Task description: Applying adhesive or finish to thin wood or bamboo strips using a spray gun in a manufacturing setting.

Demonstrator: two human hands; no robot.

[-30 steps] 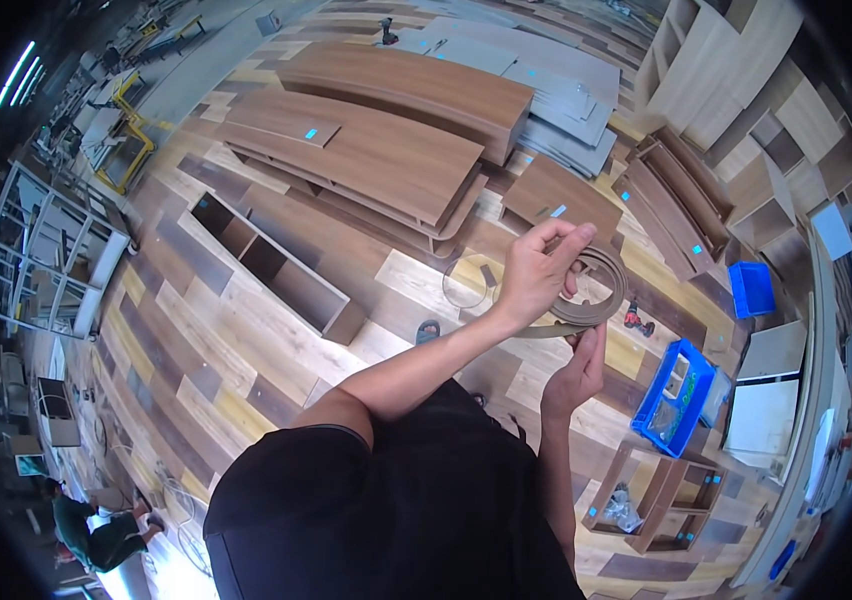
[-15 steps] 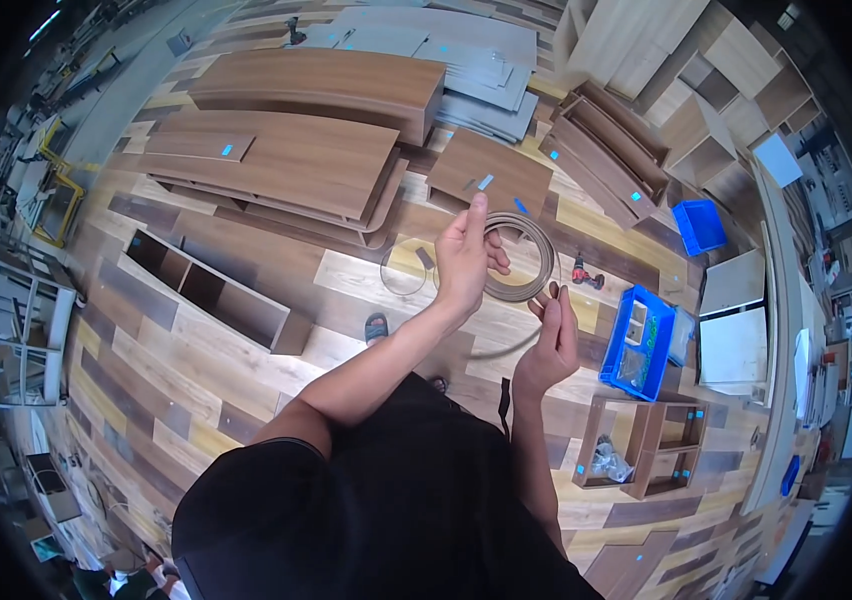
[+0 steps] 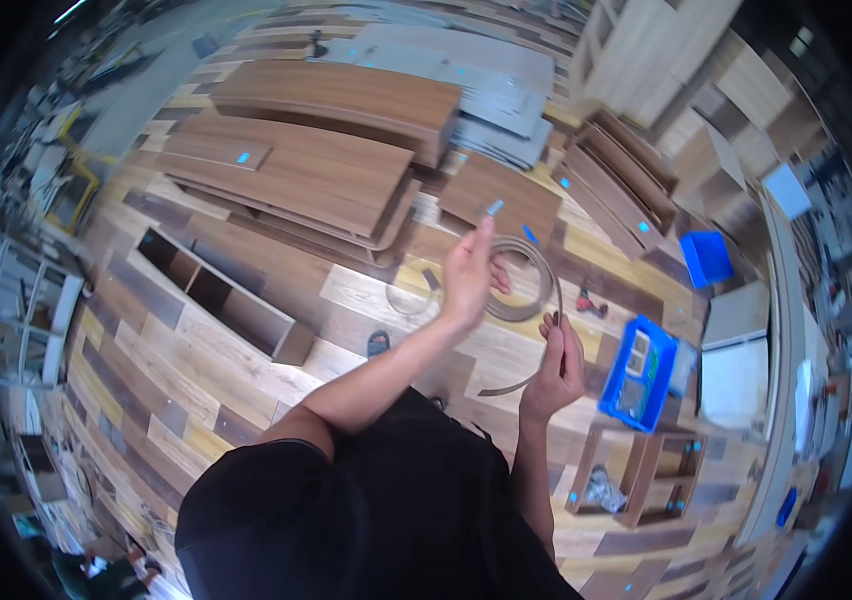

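In front of my body I hold a coil of flat brown strip (image 3: pixel 518 313) that looks like edge banding. My left hand (image 3: pixel 466 285) is closed on the coil's left side, thumb pointing up and fingertips inside the ring. To the right and nearer, my right hand (image 3: pixel 556 372) pinches the strip where it leaves the coil. A loose tail of the strip (image 3: pixel 508 388) curves out to the left below that hand. Part of the coil is hidden behind my left fingers.
Long brown cabinets (image 3: pixel 306 165) lie at the far left, beside an open shelf unit (image 3: pixel 221 295). A red drill (image 3: pixel 592 303) sits on the floor near a blue crate (image 3: pixel 608 395) and a small divided frame (image 3: pixel 641 480). Another person (image 3: pixel 86 575) shows at the lower left.
The view has shifted, blurring the surroundings. My right hand has moved slightly down from the coil, with more strip showing between them. My left hand keeps its grip.
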